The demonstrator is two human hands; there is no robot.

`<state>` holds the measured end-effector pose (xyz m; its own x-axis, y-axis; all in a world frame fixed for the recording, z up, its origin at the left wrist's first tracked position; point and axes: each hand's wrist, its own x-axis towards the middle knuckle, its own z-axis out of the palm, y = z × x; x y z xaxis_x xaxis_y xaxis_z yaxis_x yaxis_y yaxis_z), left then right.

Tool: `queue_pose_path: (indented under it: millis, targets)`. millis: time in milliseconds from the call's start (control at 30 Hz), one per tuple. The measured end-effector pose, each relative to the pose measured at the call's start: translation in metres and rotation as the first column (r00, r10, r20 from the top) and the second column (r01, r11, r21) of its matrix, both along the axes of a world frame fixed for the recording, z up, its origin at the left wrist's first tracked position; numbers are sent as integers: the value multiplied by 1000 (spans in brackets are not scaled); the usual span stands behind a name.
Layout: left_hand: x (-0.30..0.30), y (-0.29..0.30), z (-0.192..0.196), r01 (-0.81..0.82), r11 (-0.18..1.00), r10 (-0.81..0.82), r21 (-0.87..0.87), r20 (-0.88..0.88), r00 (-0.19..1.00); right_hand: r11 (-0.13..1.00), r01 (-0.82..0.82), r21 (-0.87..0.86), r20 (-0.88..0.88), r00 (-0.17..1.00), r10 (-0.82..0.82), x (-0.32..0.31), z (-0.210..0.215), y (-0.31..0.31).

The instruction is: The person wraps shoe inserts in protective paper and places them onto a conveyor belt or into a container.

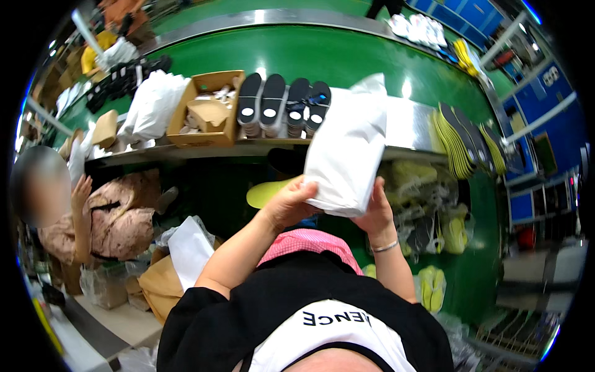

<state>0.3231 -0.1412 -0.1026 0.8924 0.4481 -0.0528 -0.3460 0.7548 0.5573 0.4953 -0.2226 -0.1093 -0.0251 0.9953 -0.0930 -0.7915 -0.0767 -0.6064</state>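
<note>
black shirt [291,280] nearest; both hands [289,203] grip a white package [348,152] between them.

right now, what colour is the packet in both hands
White. The packet shows in the head view, the only one here.

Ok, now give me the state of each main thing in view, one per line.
White packet, raised, creased, held in both hands
Left hand, closed on the packet's near left corner
Right hand, gripping its near right corner
Bracelet, worn on the right wrist
Cardboard box, open-topped, with brown paper inside
Black insoles, in stacks on the bench
Yellow-green insoles, stacked, leaning
</note>
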Motion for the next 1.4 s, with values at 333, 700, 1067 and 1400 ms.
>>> queue_pose_path:
  millis: [333,700,1067,1400]
  targets:
    - [-2,4,-26,-267,945,268,190,21,963,937,253,239,406,851,-333,-27,6,4]
    - [-68,-4,-21,-167,986,160,-11,349,923,938,-224,265,432,897,92,-65,14,30]
    - [-63,-6,-5,-604,712,662,-358,56,747,942,-266,206,305,932,197,-88,-1,67]
    - [-84,4,28,-788,611,791,75,-18,612,864,41,502,591,714,-377,-18,77,113]
